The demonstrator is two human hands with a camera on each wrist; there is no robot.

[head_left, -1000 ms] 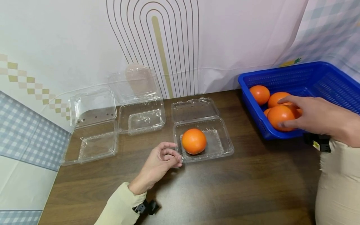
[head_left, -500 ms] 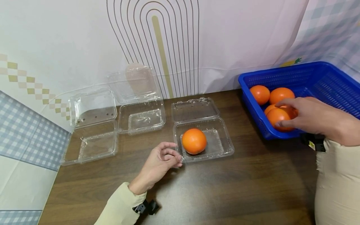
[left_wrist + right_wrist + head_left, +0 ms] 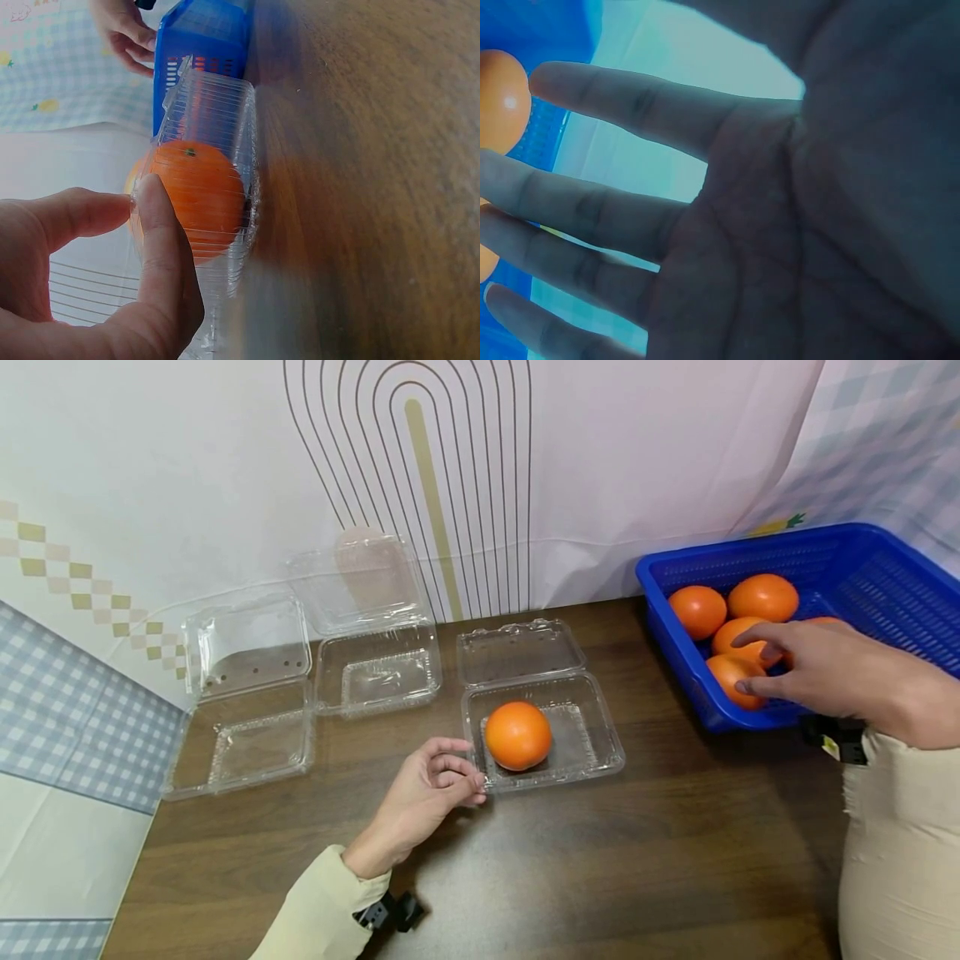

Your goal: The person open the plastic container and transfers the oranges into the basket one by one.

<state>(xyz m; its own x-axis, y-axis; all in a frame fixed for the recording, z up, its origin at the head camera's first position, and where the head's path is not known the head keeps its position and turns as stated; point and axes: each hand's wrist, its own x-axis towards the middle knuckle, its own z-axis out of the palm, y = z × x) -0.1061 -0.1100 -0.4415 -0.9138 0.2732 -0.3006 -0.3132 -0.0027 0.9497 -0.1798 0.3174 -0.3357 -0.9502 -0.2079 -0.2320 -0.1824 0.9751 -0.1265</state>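
In the head view, my left hand (image 3: 420, 797) is at the near left corner of an open clear plastic clamshell container (image 3: 577, 735). The left wrist view shows thumb and forefinger pinching its rim. One orange (image 3: 517, 736) sits inside, toward the left. My right hand (image 3: 847, 672) hovers over the near left part of a blue plastic basket (image 3: 675, 689), thumb and fingers spread. Nearest to its fingertips lie a front orange (image 3: 731, 681) and another orange (image 3: 735, 639) just behind. In the right wrist view the palm holds nothing, and the fingers extend toward the oranges.
Two more open clear containers, the far-left container (image 3: 255, 747) and the middle container (image 3: 382, 681), stand on the wooden table (image 3: 600, 877) with lids leaning back. Farther back in the basket lie an orange (image 3: 697, 612) and another orange (image 3: 763, 597). A patterned cloth (image 3: 585, 468) hangs behind.
Oranges in the basket have shifted and spread apart, one rolling toward the back. My right hand has moved slightly left and is now clear of the front orange. My left hand stays put.
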